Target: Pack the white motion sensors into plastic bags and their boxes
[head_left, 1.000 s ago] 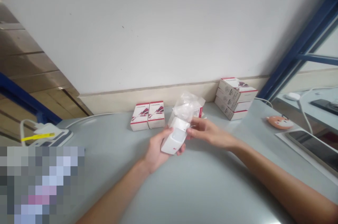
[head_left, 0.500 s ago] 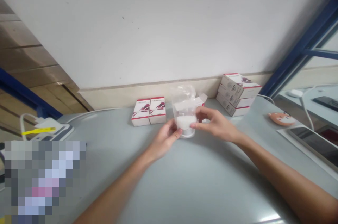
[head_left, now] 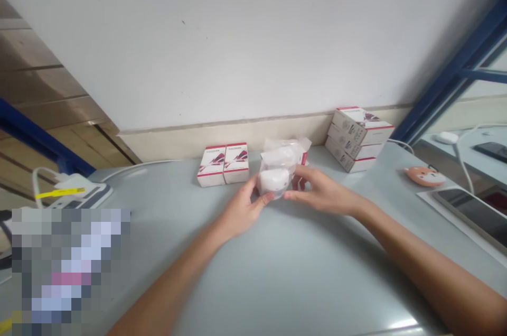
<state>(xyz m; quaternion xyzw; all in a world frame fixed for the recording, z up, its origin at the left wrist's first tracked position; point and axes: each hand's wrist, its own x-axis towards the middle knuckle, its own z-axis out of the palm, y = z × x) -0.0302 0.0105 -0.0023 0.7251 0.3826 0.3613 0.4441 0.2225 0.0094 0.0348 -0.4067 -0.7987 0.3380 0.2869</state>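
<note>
Between my hands I hold a clear plastic bag [head_left: 278,169] with a white rounded plastic device [head_left: 273,180] sealed inside. My left hand [head_left: 241,208] grips the bag's left side, and my right hand [head_left: 319,193] pinches its right side with the fingertips. Just behind the bag stands a white-and-red box [head_left: 300,180], mostly hidden by it. Farther back, a side-by-side pair of white boxes with red markings [head_left: 223,164] sits against the wall. A stack of similar boxes [head_left: 354,139] stands to the right.
The grey tabletop [head_left: 277,272] runs to a beige skirting along the wall. An orange fox-faced object [head_left: 425,176] and a tablet [head_left: 471,214] lie at the right. A white device with a yellow strip [head_left: 75,196] and cable sit at the left, beside a pixelated patch.
The bag has turned in my hands, and the device now shows a rounded face. My hands have come slightly closer, and the view has tilted a little.
</note>
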